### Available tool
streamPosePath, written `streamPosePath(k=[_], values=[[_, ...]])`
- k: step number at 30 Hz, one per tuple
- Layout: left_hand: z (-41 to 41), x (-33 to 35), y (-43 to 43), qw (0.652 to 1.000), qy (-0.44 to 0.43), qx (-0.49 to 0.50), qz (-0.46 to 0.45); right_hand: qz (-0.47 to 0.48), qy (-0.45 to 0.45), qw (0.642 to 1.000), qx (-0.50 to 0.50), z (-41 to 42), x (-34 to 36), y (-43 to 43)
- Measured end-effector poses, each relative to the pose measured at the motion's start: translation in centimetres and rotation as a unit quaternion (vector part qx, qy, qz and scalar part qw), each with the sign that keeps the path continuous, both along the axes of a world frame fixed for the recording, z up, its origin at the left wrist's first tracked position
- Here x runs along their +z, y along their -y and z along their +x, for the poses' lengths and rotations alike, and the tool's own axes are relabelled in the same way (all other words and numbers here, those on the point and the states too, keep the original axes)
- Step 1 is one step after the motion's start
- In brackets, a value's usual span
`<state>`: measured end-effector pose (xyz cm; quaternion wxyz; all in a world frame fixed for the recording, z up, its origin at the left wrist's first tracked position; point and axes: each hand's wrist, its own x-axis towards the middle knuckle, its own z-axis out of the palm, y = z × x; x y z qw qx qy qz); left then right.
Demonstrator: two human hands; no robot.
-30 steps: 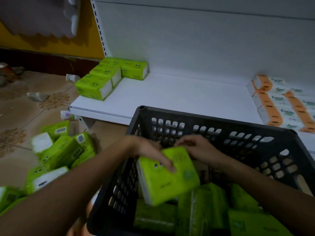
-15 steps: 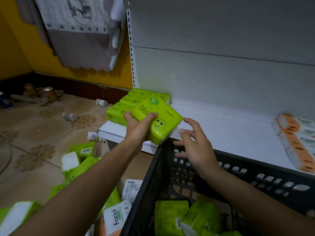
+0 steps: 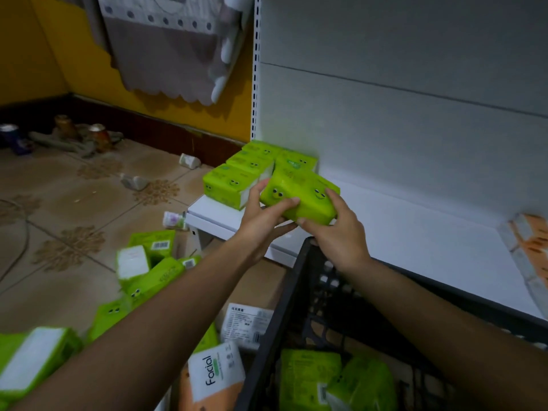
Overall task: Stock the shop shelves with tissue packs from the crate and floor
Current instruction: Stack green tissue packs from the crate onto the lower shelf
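My left hand (image 3: pixel 264 212) curls round the left end of the green tissue pack (image 3: pixel 299 197), thumb on top. My right hand (image 3: pixel 335 232) clasps its right end, over the shelf (image 3: pixel 415 232) front. I judge it light, squashy and slick-wrapped, so gripping both ends suits it.

Your held pack (image 3: pixel 299 200), centre frame, is lime green with cartoon googly eyes and a smile printed on it. The shelved packs (image 3: pixel 228 185) just upper left of it: same green, same eyes, white ends. The shelf (image 3: pixel 415 232) is plain white, and the crate (image 3: pixel 296 292) at lower right is black lattice. The floor (image 3: pixel 74 203) on the left is tan tile with brown flowery medallions, and the wall (image 3: pixel 35 48) at upper left is mustard yellow. The far-right packs (image 3: pixel 530 241): orange and white.
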<state>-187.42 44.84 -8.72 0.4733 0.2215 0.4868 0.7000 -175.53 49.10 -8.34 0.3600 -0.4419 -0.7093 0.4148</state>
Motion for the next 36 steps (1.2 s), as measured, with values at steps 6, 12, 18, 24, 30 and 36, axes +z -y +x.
streamPosePath(k=[6, 12, 18, 24, 30, 36], values=[[-3.4, -2.6, -1.3, 0.951, -0.295, 0.027, -0.089, -0.05, 0.024, 0.998, -0.034, -1.5, -1.8, -5.0], [-7.1, -5.9, -3.0, 0.817, -0.542, -0.076, -0.181, -0.046, 0.098, 0.993, -0.038, -4.0, -3.4, -9.9], [-9.6, -8.6, -5.0, 0.627, -0.692, -0.164, -0.319, -0.028, 0.228, 0.973, 0.001, -6.9, -5.8, -13.3], [-11.0, -9.3, -5.3, 0.614, -0.701, -0.163, -0.325, -0.019, 0.241, 0.97, -0.031, -9.9, -7.3, -16.3], [-11.4, -8.0, -6.6, 0.582, -0.716, -0.167, -0.347, -0.059, 0.191, 0.971, -0.128, -11.5, -8.1, -17.6], [-11.1, -7.6, -7.1, 0.57, -0.721, -0.166, -0.359, -0.109, 0.191, 0.97, -0.102, -12.1, -9.2, -18.3]])
